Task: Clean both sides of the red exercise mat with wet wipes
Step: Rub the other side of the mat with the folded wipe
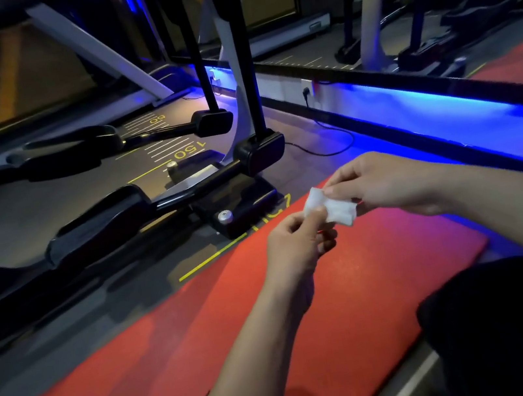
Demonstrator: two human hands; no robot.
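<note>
The red exercise mat [182, 354] lies flat on the gym floor, running from the lower left towards the upper right. Above its far half both hands hold a small folded white wet wipe [333, 208]. My left hand [295, 244] pinches the wipe's near left edge between thumb and fingers. My right hand [384, 183] pinches its far edge from the right. The wipe hangs in the air a little above the mat, partly unfolded.
A black elliptical machine [138, 210] with pedals and a bolted foot stands just left of the mat's far end. A mirror wall with a blue light strip [437, 108] runs along the right. A power cable [324, 150] lies on the floor. My dark-clothed knee [519, 321] rests at the mat's right edge.
</note>
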